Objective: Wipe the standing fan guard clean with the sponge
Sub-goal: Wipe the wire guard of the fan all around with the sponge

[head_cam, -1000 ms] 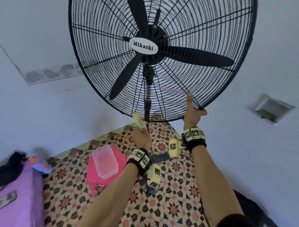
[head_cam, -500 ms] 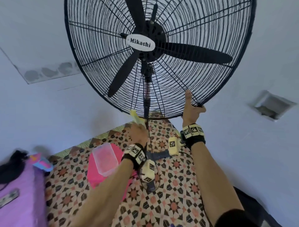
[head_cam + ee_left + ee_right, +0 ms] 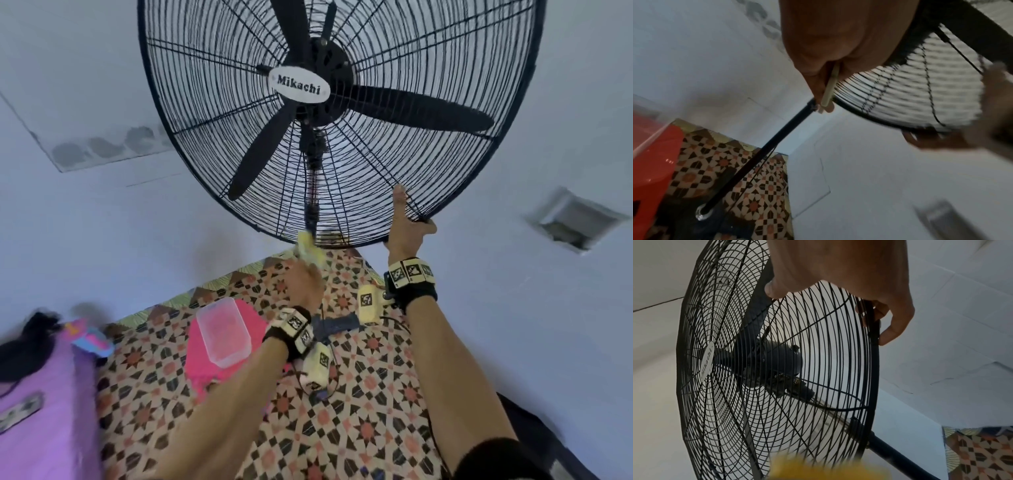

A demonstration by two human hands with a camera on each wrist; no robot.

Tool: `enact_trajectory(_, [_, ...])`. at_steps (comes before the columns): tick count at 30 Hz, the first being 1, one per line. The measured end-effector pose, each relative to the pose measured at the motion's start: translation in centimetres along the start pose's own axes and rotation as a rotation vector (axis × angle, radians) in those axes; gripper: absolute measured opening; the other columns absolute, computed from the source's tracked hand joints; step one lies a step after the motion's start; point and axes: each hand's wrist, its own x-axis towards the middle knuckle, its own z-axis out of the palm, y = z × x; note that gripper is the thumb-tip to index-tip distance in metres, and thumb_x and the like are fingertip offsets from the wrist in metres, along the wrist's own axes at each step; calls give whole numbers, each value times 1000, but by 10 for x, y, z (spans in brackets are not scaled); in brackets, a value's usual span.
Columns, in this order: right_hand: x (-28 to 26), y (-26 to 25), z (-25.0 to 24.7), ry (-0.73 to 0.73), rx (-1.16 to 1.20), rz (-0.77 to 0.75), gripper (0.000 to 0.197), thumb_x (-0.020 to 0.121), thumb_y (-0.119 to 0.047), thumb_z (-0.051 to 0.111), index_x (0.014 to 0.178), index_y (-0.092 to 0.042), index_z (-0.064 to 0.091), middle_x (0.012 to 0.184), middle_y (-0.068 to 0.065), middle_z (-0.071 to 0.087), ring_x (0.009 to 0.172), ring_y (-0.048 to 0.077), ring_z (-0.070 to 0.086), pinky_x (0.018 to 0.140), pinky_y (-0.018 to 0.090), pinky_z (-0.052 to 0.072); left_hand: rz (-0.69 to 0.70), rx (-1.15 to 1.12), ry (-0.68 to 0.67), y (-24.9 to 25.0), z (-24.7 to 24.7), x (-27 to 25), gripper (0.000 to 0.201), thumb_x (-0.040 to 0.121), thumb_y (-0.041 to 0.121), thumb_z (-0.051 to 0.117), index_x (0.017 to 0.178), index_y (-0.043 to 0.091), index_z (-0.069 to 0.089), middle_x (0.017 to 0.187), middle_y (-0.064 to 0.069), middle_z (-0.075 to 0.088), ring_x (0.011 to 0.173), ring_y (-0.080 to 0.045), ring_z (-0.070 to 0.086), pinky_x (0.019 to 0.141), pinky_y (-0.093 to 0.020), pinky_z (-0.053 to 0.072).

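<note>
Pale walls, patterned tile floor below. Large black wire fan guard fills the upper view. Left hand pinches a thin yellow sponge, held against the guard's bottom rim beside the pole (blurred). Right hand grips the lower right rim, thumb up along the wires.
</note>
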Motion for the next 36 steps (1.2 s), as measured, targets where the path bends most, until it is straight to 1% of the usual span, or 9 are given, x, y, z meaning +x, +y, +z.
enact_trajectory(3, [-3,-1,-2,-27,20,-9,121,45,-95,74,132,-32,18,133,0,48,121,24,53,105,51,52,196,-20,-178,9,14,-23,21,109,17,44,91,9,50,65,5,48,50,-12,42,42,-17,30])
enact_trajectory(9, [-1,0,-4,-24,29,3,132,40,-96,75,139,-27,22,136,-1,53,119,23,57,103,51,54,-29,-13,92,-16,-27,6,20,107,9,44,88,2,45,67,1,42,65,-28,47,47,-22,22])
enact_trajectory(14, [-4,-1,-1,-28,46,-7,123,39,-96,74,127,-31,19,132,1,53,118,24,58,103,50,54,186,59,-171,7,-16,-14,21,108,14,45,94,2,54,62,1,45,50,-16,43,43,-16,32])
enact_trajectory(18, [-6,-2,-9,-57,14,11,128,39,-97,74,134,-32,17,131,0,52,117,25,58,102,49,55,251,48,-175,24,-20,-11,21,105,11,49,123,0,48,91,-12,59,70,-14,52,57,-23,33])
enact_trajectory(22, [-10,-4,-9,-47,4,18,147,40,-98,72,152,-26,11,136,3,49,121,27,55,103,51,53,106,-54,-207,40,-56,1,31,97,3,56,119,9,35,102,-18,64,82,-38,69,69,-51,59])
enact_trajectory(26, [-14,-6,-8,-29,9,4,143,41,-97,72,148,-23,15,132,4,52,117,28,57,101,50,55,116,-304,-232,50,-87,5,49,92,-7,56,120,23,30,101,-19,67,76,-37,75,67,-55,63])
enact_trajectory(31, [-18,-4,-9,-9,-4,0,139,44,-95,74,147,-20,19,135,7,53,117,30,57,102,50,55,208,-297,-11,67,-113,18,20,98,1,55,109,8,71,114,-11,70,66,-13,72,59,-23,57])
enact_trajectory(34, [-22,-5,-10,-4,-34,-28,132,55,-88,77,148,-14,20,132,5,53,115,30,57,105,49,52,308,-204,39,79,-126,35,32,94,9,60,124,6,71,120,-6,68,90,-18,68,80,-29,60])
enact_trajectory(36, [-24,-5,-8,3,-26,-33,130,54,-87,78,146,-15,22,132,7,54,115,30,57,105,48,52,413,-203,-12,87,-131,42,36,94,15,66,129,7,68,114,-6,72,89,-16,70,80,-25,60])
